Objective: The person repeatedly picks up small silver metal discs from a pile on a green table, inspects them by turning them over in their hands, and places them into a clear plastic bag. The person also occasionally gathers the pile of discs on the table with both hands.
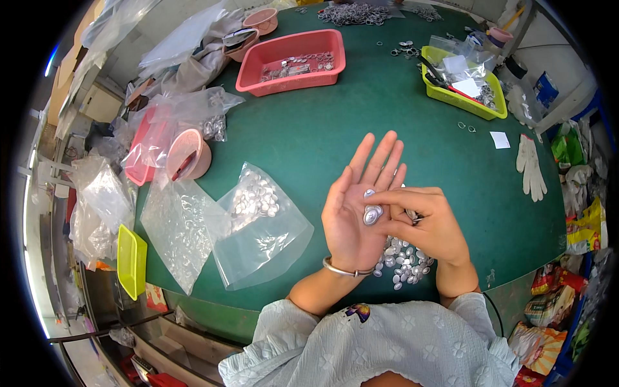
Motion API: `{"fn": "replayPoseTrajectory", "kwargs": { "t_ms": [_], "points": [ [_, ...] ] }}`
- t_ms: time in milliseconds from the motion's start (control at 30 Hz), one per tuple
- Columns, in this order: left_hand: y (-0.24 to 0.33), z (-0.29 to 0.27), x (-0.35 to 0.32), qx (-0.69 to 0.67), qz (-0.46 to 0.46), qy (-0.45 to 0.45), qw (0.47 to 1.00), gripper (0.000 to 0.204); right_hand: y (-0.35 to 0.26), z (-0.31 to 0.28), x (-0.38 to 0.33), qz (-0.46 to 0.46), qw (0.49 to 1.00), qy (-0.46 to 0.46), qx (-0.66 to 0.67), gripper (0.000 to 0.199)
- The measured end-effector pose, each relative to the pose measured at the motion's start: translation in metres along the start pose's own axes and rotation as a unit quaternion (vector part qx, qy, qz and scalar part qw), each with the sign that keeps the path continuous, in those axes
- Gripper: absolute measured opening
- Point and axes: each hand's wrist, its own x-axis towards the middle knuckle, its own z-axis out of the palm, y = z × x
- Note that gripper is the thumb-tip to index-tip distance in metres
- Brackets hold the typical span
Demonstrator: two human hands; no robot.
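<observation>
My left hand is held palm up above the green table, its fingers stretched out and apart. Small oval silver metal pieces lie on its palm. Over that palm, thumb and forefinger of my right hand pinch at one of these pieces. More silver shows by the right hand's curled fingers, partly hidden. Beneath both hands is a loose pile of similar oval metal pieces. To the left, a clear plastic bag contains many small silvery pieces. Another clear bag lies beside it.
A pink tray with metal parts stands at the back. Back right is a yellow-green basket with pliers and bags. A white glove lies at the right edge. A pink cup and small yellow-green tray are left.
</observation>
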Motion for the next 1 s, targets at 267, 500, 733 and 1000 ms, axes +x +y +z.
{"fn": "replayPoseTrajectory", "kwargs": {
  "t_ms": [267,500,733,1000],
  "points": [
    [0.0,-0.003,0.004,-0.023,0.011,-0.001,1.0,0.052,0.009,0.006,0.005,-0.027,0.995,0.092,0.008,0.014],
    [-0.001,-0.003,0.004,-0.095,0.016,0.015,0.995,0.051,0.006,-0.007,0.013,0.141,0.761,0.093,0.626,0.009],
    [0.0,-0.005,0.005,-0.107,0.034,0.016,0.994,0.049,0.01,-0.01,0.005,0.147,0.919,0.088,0.355,0.013],
    [0.001,-0.004,0.005,-0.083,0.047,0.015,0.995,0.05,-0.001,0.001,0.009,0.012,0.997,0.05,-0.053,0.018]
  ]
}}
